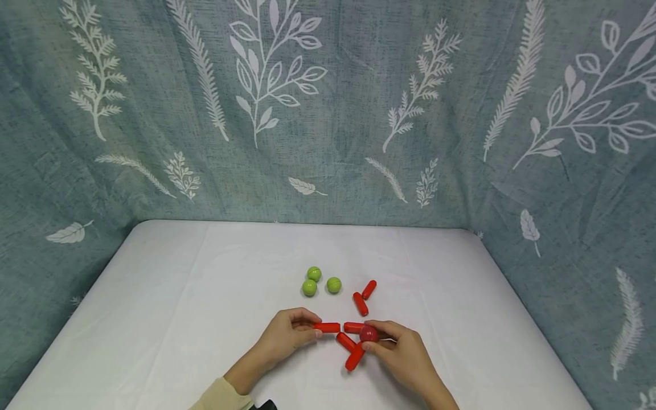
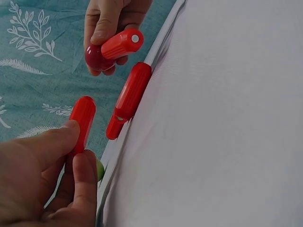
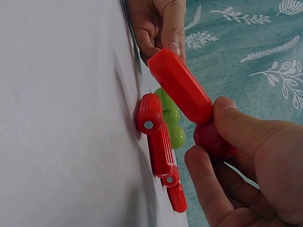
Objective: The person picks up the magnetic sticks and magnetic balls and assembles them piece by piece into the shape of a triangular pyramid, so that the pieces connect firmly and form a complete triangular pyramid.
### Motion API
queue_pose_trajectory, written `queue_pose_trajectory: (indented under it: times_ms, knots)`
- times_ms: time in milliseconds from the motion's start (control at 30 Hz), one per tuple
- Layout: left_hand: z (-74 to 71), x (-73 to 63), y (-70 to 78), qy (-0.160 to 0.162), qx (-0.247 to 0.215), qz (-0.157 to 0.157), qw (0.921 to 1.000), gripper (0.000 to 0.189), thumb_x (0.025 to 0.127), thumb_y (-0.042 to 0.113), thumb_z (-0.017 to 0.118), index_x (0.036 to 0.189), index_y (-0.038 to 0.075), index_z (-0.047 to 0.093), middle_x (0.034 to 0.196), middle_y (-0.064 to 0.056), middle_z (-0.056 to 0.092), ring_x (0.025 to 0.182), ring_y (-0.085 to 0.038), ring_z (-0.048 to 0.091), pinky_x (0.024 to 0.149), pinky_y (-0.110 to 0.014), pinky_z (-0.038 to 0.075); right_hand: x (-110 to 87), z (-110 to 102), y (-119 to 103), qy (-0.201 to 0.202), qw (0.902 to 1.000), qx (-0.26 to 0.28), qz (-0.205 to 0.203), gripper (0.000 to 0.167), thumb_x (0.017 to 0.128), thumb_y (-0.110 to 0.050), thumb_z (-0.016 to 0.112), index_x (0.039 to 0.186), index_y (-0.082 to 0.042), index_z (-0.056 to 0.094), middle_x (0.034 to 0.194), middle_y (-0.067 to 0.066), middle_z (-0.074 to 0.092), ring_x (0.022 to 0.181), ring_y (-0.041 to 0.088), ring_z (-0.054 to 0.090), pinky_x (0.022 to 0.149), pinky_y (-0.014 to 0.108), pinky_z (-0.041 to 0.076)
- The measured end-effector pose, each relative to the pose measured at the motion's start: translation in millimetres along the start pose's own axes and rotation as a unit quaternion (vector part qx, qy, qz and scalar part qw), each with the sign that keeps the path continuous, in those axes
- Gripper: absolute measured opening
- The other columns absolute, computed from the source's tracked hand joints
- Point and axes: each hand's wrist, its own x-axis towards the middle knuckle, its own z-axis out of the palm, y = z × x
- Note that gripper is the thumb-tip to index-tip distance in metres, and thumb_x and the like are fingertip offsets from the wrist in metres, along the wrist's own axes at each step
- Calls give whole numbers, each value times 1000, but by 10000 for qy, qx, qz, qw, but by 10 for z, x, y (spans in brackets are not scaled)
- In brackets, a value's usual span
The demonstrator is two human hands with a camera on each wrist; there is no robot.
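Observation:
Between thumb and fingertips, my left hand [image 1: 289,335] pinches a short red ribbed rod [image 1: 327,327], which points right. My right hand [image 1: 400,347] grips a glossy dark red ball [image 1: 368,333] by thumb and fingers. A second red rod [image 3: 180,87] juts from that ball toward the left hand; its free end has a pale disc in the left wrist view. The two rods face each other with a small gap in the head view. Beneath the right hand lie two more red rods, one angled [image 1: 345,341] and one nearer me [image 1: 355,357].
Farther back on the white table [image 1: 205,296] sit three green balls: a rear one [image 1: 314,274], a front one [image 1: 309,287] and a right one [image 1: 333,285]. Two red rods [image 1: 360,304] lie to their right. A patterned teal curtain [image 1: 338,114] hangs behind the table.

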Motion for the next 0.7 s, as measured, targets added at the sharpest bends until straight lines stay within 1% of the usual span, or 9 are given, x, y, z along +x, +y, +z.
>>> queue_pose_trajectory:
  times_ms: [133, 300, 533, 700]
  knots:
    - [28, -21, 15, -26, -26, 1, 10000, 26, 87, 5, 79, 111, -1, 72, 101, -8, 73, 82, -7, 65, 70, -16, 54, -3, 7, -7, -18, 10000, 18, -23, 41, 79, -13, 87, 118, -14, 76, 112, 0, 74, 94, 12, 69, 83, 19, 59]
    - [55, -45, 39, -60, 60, -106, 9999, 25, 87, 8, 80, 110, 3, 73, 102, -6, 73, 84, -9, 65, 71, -16, 55, -6, 31, -3, -87, 9999, 59, -79, 41, 80, -15, 87, 119, -15, 76, 113, 1, 74, 95, 11, 69, 83, 20, 59]
    - [98, -58, 51, -108, 23, 5, 9999, 24, 86, 5, 79, 109, 1, 73, 103, -8, 74, 85, -10, 66, 73, -16, 55, -3, 62, 15, -118, 9997, 54, -204, 41, 80, -17, 87, 119, -16, 76, 112, 0, 75, 95, 10, 70, 83, 19, 59]
    - [116, -58, 57, -116, -72, 65, 9999, 24, 87, 3, 78, 109, -2, 72, 103, -10, 74, 84, -8, 66, 73, -15, 55, -10, 70, 3, -169, 9995, 96, -255, 41, 81, -15, 86, 121, -13, 75, 111, 1, 75, 94, 10, 71, 82, 19, 59]
